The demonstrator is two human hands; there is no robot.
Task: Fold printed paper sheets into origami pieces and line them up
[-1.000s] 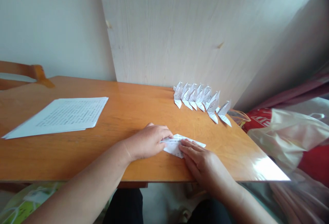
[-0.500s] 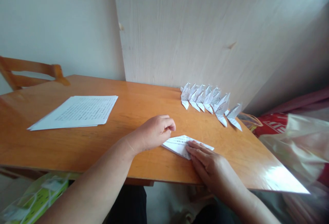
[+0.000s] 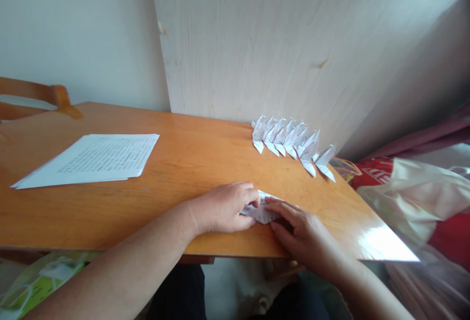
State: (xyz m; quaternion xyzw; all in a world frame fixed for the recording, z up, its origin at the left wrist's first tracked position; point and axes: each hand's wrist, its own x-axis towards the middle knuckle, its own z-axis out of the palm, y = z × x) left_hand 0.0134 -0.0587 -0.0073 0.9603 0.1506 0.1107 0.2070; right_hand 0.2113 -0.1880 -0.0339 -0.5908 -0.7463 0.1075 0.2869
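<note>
The biggest thing is the orange wooden bench (image 3: 198,163), which gives a hard, flat place to press on. A stack of printed sheets (image 3: 108,156) lies flat on the left, maybe there to be out of the way but easy to reach. The left hand (image 3: 229,207) has bent fingers on the left end of the folded paper (image 3: 265,216). I cannot tell if it pinches it, but it seems to stop the paper from sliding. The right hand (image 3: 299,227) is open, its fingers laid over the paper's right part, perhaps to push it flat. The paper sits on the bench by the near edge, between both hands, likely because close work is easier there. The small paper shapes (image 3: 290,141) stand in a bunch at the far right, perhaps so no arm bumps them.
</note>
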